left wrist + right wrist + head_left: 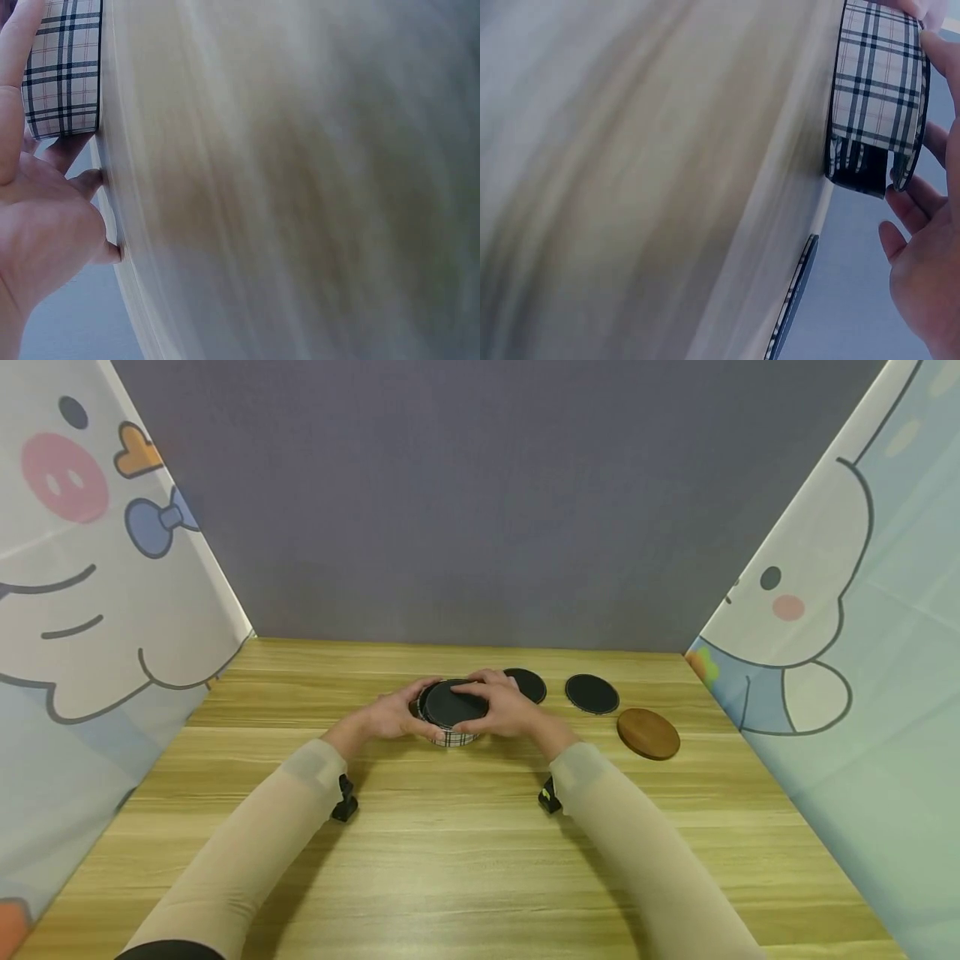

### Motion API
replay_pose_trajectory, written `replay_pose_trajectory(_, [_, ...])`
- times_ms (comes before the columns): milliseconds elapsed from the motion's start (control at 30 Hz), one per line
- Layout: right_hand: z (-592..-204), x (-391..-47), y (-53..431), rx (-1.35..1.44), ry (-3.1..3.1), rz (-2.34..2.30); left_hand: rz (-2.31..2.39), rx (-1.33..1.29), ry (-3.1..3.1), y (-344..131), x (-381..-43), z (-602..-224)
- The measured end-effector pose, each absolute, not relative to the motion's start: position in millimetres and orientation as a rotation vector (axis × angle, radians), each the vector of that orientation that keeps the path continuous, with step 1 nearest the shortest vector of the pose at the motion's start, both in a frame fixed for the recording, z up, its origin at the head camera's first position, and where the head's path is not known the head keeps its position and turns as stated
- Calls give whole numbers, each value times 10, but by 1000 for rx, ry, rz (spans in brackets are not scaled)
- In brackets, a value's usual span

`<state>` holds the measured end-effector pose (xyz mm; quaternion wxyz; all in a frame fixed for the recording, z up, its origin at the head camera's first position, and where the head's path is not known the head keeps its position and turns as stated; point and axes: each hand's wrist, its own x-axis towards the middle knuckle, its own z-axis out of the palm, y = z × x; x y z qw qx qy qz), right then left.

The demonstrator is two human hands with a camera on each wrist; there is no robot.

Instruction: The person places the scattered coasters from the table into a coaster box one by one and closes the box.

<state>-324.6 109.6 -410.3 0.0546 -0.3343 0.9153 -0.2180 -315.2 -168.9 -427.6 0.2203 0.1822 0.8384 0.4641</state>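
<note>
Both hands are at a round plaid coaster holder point(455, 740) standing on the table. A black round coaster point(450, 703) lies across its top, slightly off-line with the rim. My left hand point(388, 714) grips the holder's left side, thumb along the plaid wall point(64, 75) and other fingers behind. From the right, my right hand point(507, 707) holds the coaster's edge between thumb and fingers. A cutout in the holder point(874, 90) shows its dark inside in the right wrist view, with the coaster at its top opening.
Two more black coasters lie to the right, one point(529, 686) just behind my right hand and another point(592, 694) farther over. Beyond them is a brown wooden disc point(648, 734). A grey wall point(472, 510) rises behind the table, and printed cartoon panels stand at both sides.
</note>
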Motion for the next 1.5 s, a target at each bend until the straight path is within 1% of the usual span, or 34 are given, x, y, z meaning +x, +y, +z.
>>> replay_pose_trajectory(267, [-4100, -3266, 1045, -960, 2742, -694, 1279, 509, 2323, -1683, -3152, -4262])
replay_pose_trajectory(667, [-4123, -3294, 1049, -961, 2721, -705, 1223, 556, 2356, -1706, -3160, -4240])
replay_pose_trajectory(1500, [-4117, -3259, 1041, -900, 2683, -727, 1239, 522, 2357, -1703, -3166, -4270])
